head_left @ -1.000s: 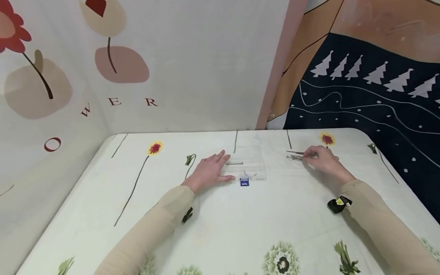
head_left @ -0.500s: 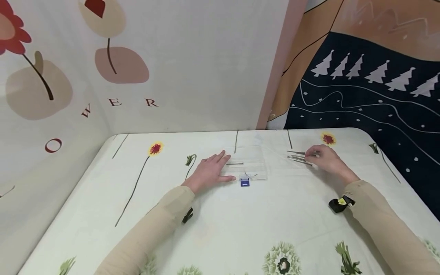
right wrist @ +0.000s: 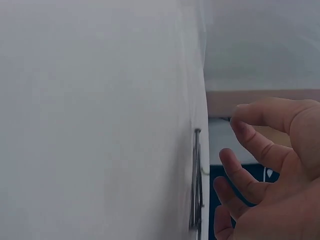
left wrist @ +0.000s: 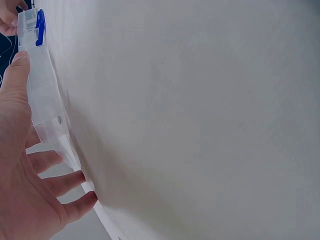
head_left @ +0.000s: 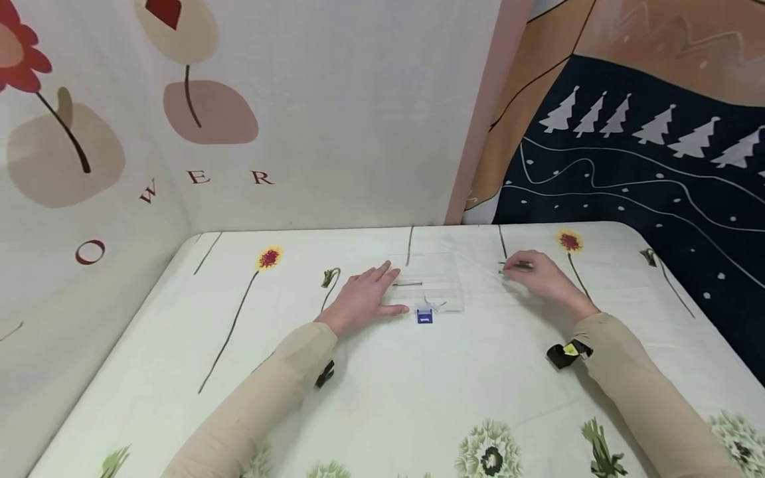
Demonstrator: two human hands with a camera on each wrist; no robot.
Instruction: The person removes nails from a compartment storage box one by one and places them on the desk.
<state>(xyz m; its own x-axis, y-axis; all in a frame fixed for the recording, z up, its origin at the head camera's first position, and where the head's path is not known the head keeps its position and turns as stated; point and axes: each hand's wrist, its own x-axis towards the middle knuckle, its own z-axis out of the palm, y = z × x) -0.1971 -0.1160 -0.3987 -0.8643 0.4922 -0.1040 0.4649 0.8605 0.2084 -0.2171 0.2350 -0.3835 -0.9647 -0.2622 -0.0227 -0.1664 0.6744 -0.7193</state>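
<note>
My left hand [head_left: 360,297] lies with spread, straight fingers on a clear plastic box [head_left: 439,269] with a blue latch [head_left: 425,315]. One nail [head_left: 409,285] shows through the box beside the fingertips. In the left wrist view, the thumb [left wrist: 19,75] rests along the box's side. My right hand [head_left: 542,277] hovers to the right of the box, just over several long metal nails [right wrist: 196,175] lying in a bunch on the table. Its thumb and forefinger are bent together at the tips; whether something thin is between them cannot be made out.
A white floral cloth [head_left: 418,385] covers the table. Its back edge meets a printed wall hanging [head_left: 358,133], with a navy tree-patterned cloth [head_left: 627,166] at the right. Black camera mounts sit at both wrists, the right one [head_left: 564,355] clearly visible.
My right hand first drew slightly to the right, uncovering more of the nails, then came back left over them and now hides most of them. The left hand and the box have stayed put.
</note>
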